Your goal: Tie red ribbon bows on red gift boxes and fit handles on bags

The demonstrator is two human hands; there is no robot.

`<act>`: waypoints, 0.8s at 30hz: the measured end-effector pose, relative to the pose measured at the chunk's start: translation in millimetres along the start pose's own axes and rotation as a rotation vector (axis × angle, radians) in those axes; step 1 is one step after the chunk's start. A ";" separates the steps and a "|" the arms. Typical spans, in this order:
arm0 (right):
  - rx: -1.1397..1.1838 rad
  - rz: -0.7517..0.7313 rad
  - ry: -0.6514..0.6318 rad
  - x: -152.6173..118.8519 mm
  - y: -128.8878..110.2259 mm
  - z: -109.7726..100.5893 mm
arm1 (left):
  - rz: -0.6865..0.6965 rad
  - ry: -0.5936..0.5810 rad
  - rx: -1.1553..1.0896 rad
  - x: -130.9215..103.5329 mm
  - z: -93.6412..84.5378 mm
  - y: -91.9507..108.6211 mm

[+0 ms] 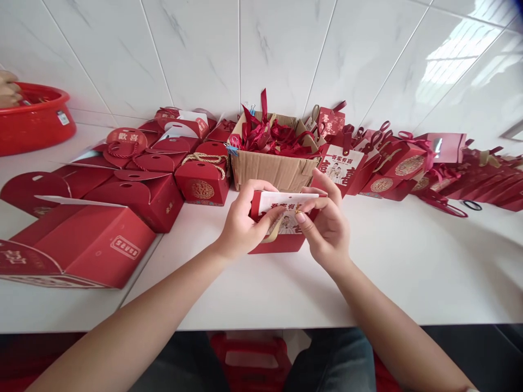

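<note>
A small red gift box (273,246) with a white printed front stands upright on the table in front of me. My left hand (241,223) is closed on its upper left side, fingers behind and thumb across the front. Below that thumb a gold ribbon (273,233) hangs in a curve over the print. My right hand (327,231) is at the box's upper right, with thumb and index finger pinched around a small gold piece (298,212), perhaps the ribbon's end. The fingers partly hide the print and the box's top.
Behind the box stands a cardboard carton (272,170) full of dark red ribbons. Red candy boxes (159,198) crowd the left; ribboned gift boxes (392,169) line the wall at right. A black ring (472,205) lies there. Far left, another person's hand (8,90) is at a red basin (36,128).
</note>
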State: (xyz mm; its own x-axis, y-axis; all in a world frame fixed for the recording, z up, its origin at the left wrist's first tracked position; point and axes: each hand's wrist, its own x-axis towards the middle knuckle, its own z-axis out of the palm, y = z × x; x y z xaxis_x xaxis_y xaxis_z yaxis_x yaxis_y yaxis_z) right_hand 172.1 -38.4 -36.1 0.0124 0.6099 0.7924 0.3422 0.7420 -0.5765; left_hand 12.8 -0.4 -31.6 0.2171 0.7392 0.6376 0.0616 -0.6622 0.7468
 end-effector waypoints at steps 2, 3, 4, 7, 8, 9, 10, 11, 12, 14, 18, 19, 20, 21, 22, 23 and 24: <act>0.014 0.015 -0.018 0.3 -1.5 -0.4 | 0.000 0.004 -0.006 -0.5 0.3 1.0; 0.013 0.015 -0.024 0.5 -2.3 -0.5 | -0.002 0.004 -0.013 -0.8 0.4 1.1; 0.005 0.010 -0.026 0.7 -3.1 -0.4 | -0.007 0.001 -0.020 -1.1 0.4 1.0; -0.061 -0.028 -0.015 2.1 -5.0 0.5 | -0.017 0.001 -0.029 -2.0 0.8 -0.1; -0.087 -0.038 -0.007 2.6 -5.4 0.9 | -0.018 0.004 -0.029 -2.2 1.0 -0.7; -0.108 -0.041 0.000 3.0 -5.6 1.4 | -0.018 0.006 -0.030 -2.4 1.3 -1.2; -0.123 -0.040 0.007 3.2 -5.7 1.9 | -0.017 0.007 -0.032 -2.6 1.7 -1.6; -0.131 -0.034 0.013 3.4 -5.7 2.4 | -0.013 0.010 -0.034 -2.6 2.1 -2.0; -0.135 -0.028 0.017 3.3 -5.4 2.9 | -0.008 0.013 -0.040 -2.5 2.6 -2.2; -0.136 -0.014 0.036 2.9 -4.6 3.9 | -0.002 0.011 -0.080 -2.2 3.7 -2.3; -0.112 0.019 0.094 1.6 -2.7 5.3 | -0.042 -0.007 -0.161 -2.2 4.4 -0.9; -0.105 0.027 0.099 1.4 -2.6 5.4 | -0.052 -0.003 -0.146 -2.4 4.1 -0.2; -0.100 0.034 0.102 1.1 -2.6 5.4 | -0.058 0.000 -0.119 -2.6 3.7 0.6; -0.098 0.041 0.106 0.8 -2.8 5.4 | -0.062 0.004 -0.086 -2.8 3.1 1.6; -0.099 0.046 0.115 0.5 -3.1 5.4 | -0.065 0.006 -0.057 -3.0 2.6 2.7; -0.103 0.050 0.125 0.1 -3.4 5.3 | -0.066 0.005 -0.035 -3.2 2.1 3.9; -0.109 0.051 0.137 -0.3 -3.7 5.3 | -0.066 0.005 -0.020 -3.3 1.7 5.0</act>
State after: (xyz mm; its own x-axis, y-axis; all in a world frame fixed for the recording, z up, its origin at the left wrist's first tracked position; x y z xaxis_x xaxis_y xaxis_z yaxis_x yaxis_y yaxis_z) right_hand 165.8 -39.9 -35.3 0.1574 0.5967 0.7869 0.4374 0.6723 -0.5973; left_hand 14.0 -6.4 -30.3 0.2084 0.7820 0.5875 0.0560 -0.6092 0.7910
